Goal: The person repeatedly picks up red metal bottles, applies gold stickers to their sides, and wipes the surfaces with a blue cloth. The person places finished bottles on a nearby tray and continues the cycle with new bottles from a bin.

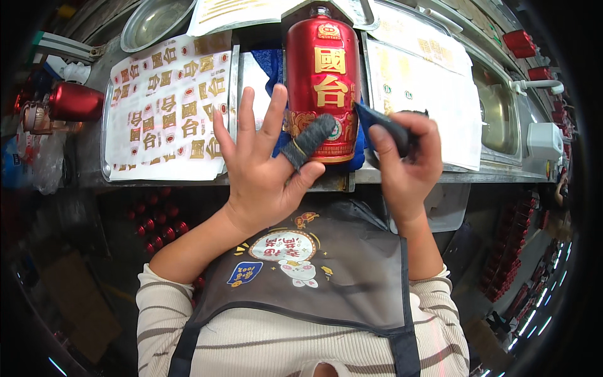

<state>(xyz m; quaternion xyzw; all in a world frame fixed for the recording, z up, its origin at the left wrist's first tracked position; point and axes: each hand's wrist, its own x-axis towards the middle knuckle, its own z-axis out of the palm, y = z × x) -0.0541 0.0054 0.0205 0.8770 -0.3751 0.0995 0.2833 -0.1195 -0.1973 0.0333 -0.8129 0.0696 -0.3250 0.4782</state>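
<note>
Head view: a red bottle (324, 85) with gold characters lies on a blue cloth (271, 69) at the bench's centre. The left hand (264, 173), fingers spread wide, presses a grey-sleeved index finger (309, 141) on the bottle's lower label. The right hand (408, 163) grips a dark cloth (383, 122) just right of the bottle. A sheet of gold stickers (166, 110) lies on a tray at left.

Striped cream sweater (389, 349), dark cartoon-print apron (352, 276), grey finger cot (308, 141).

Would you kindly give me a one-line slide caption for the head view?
Left hand, thumb in a grey cot, steadies a red bottle while the right hand presses a blue cloth to its side.
</note>
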